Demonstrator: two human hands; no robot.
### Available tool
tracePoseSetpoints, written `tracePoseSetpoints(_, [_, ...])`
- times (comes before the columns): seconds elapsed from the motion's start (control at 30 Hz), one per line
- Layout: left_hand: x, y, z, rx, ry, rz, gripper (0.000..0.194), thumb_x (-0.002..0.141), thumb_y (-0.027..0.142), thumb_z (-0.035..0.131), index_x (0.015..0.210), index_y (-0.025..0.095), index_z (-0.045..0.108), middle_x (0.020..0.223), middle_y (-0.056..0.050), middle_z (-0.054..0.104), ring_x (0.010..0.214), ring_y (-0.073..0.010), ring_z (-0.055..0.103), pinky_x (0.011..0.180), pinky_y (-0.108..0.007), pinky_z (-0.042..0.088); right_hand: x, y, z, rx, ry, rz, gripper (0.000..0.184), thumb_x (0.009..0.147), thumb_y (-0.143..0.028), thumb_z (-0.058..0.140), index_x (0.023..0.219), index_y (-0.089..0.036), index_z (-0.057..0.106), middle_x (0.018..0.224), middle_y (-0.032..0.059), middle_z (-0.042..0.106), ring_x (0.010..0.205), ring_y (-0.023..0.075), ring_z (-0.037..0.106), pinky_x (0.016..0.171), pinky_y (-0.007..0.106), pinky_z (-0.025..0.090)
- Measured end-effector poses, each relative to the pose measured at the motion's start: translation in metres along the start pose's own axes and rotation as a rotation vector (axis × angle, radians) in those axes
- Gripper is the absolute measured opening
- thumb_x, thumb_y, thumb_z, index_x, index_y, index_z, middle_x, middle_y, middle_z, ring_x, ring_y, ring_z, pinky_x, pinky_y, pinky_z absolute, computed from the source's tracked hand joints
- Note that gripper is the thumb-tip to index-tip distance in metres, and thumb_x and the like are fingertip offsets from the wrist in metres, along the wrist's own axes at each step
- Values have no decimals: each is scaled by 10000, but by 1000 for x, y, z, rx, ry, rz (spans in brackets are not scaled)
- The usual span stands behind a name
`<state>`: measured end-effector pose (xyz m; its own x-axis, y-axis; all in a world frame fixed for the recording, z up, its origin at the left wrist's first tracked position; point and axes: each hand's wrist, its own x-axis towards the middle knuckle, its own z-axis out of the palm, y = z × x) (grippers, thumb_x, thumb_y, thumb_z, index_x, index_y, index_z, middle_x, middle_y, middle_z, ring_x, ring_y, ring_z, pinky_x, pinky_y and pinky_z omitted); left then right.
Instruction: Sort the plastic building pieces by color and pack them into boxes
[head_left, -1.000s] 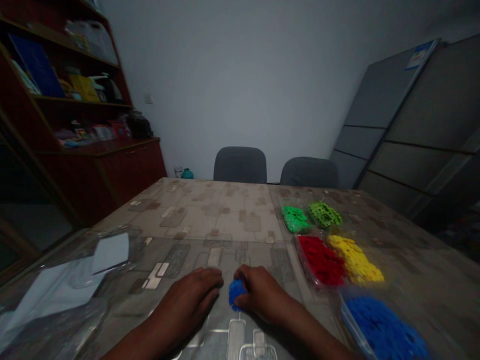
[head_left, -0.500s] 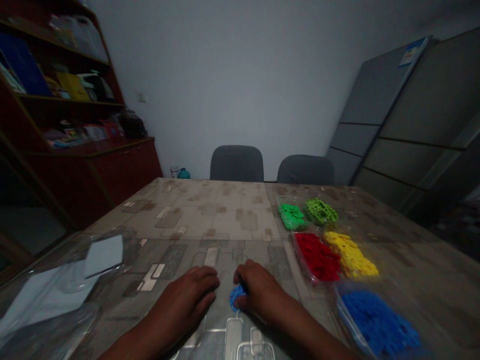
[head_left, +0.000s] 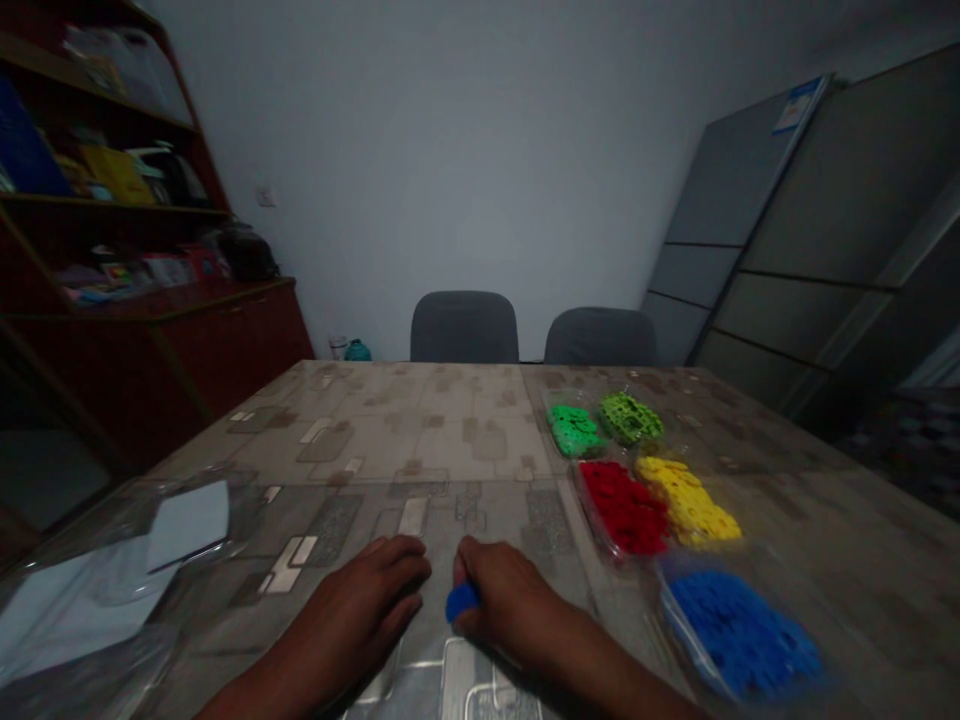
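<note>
Right hand: the right hand (head_left: pixel 510 600) lies just left of the red tray (head_left: pixel 622 508), its fingers curled closed around a blue plastic clump (head_left: pixel 462 603).

Left hand: the left hand (head_left: pixel 352 610) rests on the bench (head_left: pixel 420 420), farther left of the red tray, curved but holding nothing.

Blue clump: it pokes out from the inner side of the right hand, low over the bench.

Other trays: a blue tray (head_left: pixel 739 635) sits nearer the person than the red tray, a yellow tray (head_left: pixel 688 502) lies to its right, and two green trays (head_left: pixel 575 431) (head_left: pixel 631 418) lie beyond it.

Risks: a loose hold could let the exposed clump slip onto the glossy bench. A wide swing of the right forearm could knock the blue tray and spill its pieces.
</note>
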<state>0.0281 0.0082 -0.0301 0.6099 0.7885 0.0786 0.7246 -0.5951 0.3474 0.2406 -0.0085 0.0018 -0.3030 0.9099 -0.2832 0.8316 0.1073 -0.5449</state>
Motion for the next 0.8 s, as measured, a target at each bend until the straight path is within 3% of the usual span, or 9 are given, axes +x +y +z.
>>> tracePoseSetpoints(0.13, [-1,-4,4,4,18,4,300,916,170,508,1127,240,709,1269,-89,681,1164,-271,653,985,-399,541,-20,1,1,72,-24,-75,366,729,-183,758,1084,-261,712,1071,41,745,998,224,664,791,267,424])
tracePoseSetpoints(0.27, [-3,-6,3,3,41,4,288,923,192,519,1127,250,713,1271,-81,686,1155,-270,659,981,-394,548,-54,12,-17,142,-35,-110,318,736,-105,714,1019,-249,733,1054,26,742,986,212,656,825,271,432])
tracePoseSetpoints(0.43, [-3,-8,0,7,35,5,282,934,229,524,1134,272,719,1275,-64,692,1142,-269,671,974,-372,559,-99,69,-42,180,230,-104,257,781,-146,674,1000,-266,732,1018,43,756,942,246,676,834,334,485])
tracePoseSetpoints(0.53, [-1,-8,0,-5,17,-6,288,945,249,515,1148,278,718,1277,-62,693,1142,-272,673,986,-383,557,-124,103,-58,212,432,-38,203,816,-280,667,998,-288,754,1063,73,773,987,290,698,858,392,517])
tracePoseSetpoints(0.7, [1,-4,-4,9,-53,-38,313,962,254,481,1170,250,715,1329,-90,661,1204,-283,642,1028,-412,526,-146,120,-90,209,580,85,221,740,-429,681,890,-296,775,914,60,799,787,284,733,703,379,562])
tracePoseSetpoints(0.8, [2,-2,-7,25,-92,-52,335,947,236,481,1196,233,704,1356,-109,643,1221,-288,632,1038,-422,516,-147,124,-105,176,645,121,301,728,-485,644,902,-272,765,900,71,796,785,299,732,690,391,562])
